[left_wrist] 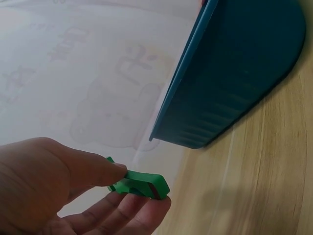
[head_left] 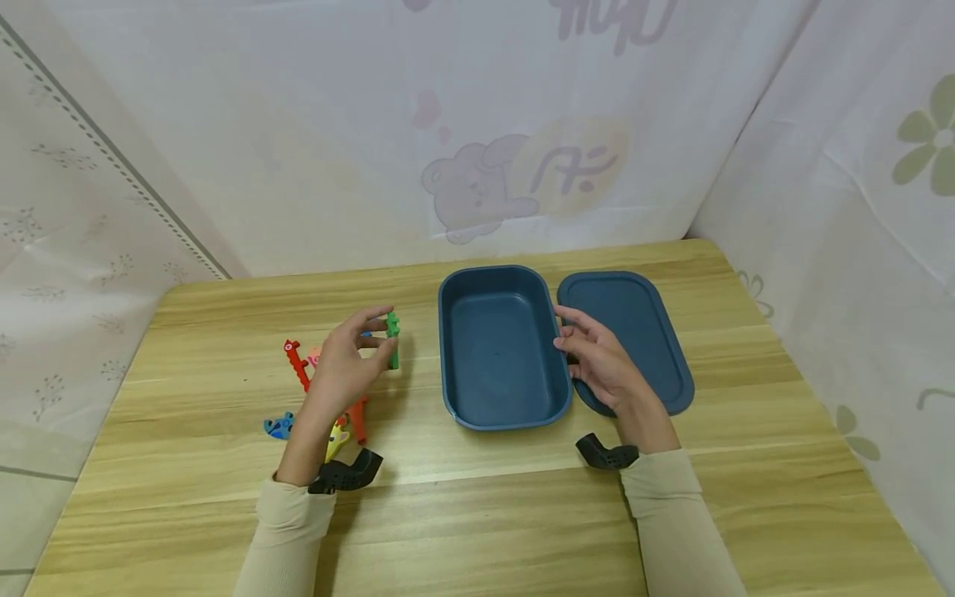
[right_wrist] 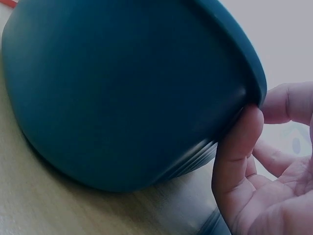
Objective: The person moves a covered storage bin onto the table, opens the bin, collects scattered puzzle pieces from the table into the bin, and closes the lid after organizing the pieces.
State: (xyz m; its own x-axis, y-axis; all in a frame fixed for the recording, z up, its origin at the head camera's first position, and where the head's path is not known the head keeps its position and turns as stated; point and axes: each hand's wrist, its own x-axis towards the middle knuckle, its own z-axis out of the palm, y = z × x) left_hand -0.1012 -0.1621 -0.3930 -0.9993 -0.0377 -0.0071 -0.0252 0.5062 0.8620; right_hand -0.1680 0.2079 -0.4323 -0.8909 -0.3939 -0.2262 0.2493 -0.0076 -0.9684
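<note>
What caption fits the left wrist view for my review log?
Left hand pinches a green toy piece between thumb and fingers, beside the blue tub on the wooden table.

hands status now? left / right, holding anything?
Left hand: pinching a green toy piece between thumb and fingers.
Right hand: fingers relaxed, thumb touching the blue box at its rim, not gripping it.

Colours only: small green plastic toy piece (head_left: 392, 338) mid-frame. Deep dark teal-blue plastic box (head_left: 500, 348) at centre, flat lid (head_left: 634, 332) to its right in the same teal-blue. Loose toy pieces lower left: long red notched piece (head_left: 296, 363), small blue one (head_left: 278, 426), yellow one (head_left: 337, 439), orange-red one (head_left: 360, 419). Light wood-grain bench (head_left: 477, 514), pale streaks. Beige sleeves (head_left: 287, 531). White backdrop cloth (head_left: 477, 124) with faded pink-grey bear print.
</note>
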